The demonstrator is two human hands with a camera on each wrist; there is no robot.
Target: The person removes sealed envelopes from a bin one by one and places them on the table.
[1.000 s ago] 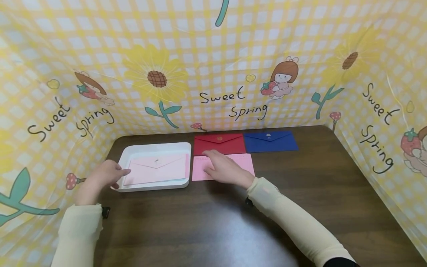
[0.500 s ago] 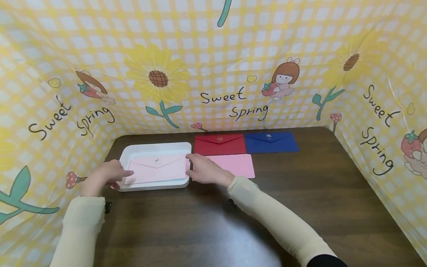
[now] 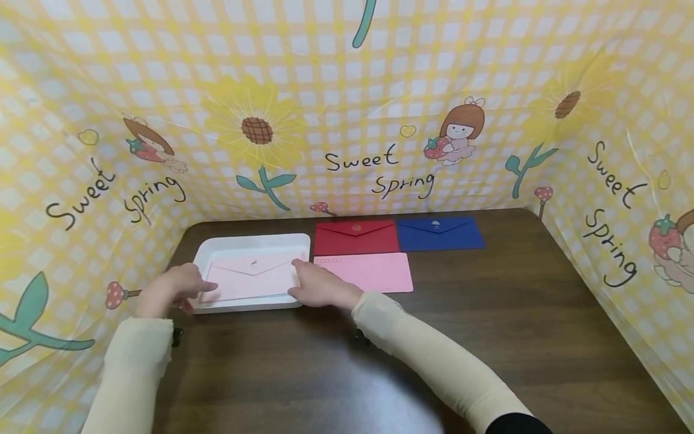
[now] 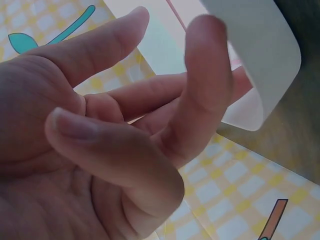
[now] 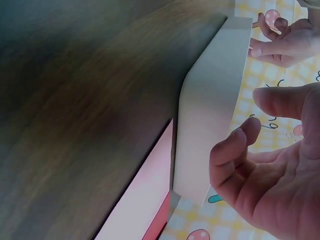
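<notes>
A white tray [image 3: 255, 243] at the left of the table holds a pale pink envelope [image 3: 249, 284], flap side up, over other paper whose blue edge shows. My left hand [image 3: 181, 283] is at the tray's left end, its index finger stretched over the envelope's left edge. In the left wrist view its fingers are loosely bent beside the tray wall [image 4: 280, 65], thumb apart. My right hand [image 3: 321, 286] reaches over the tray's right side, fingertips above the envelope's right end. The right wrist view shows its thumb and bent fingers apart with nothing between; contact with the envelope cannot be told.
Right of the tray lies a pink envelope or card [image 3: 382, 274], partly behind my right hand. A red envelope [image 3: 356, 242] and a blue envelope [image 3: 441, 236] lie side by side along the back of the brown table [image 3: 461, 337]. Yellow checked cloth [image 3: 368, 90] surrounds the table.
My right hand has moved left from above the pink card to the tray's right end. The left hand has shifted slightly right over the tray. The envelopes look unmoved.
</notes>
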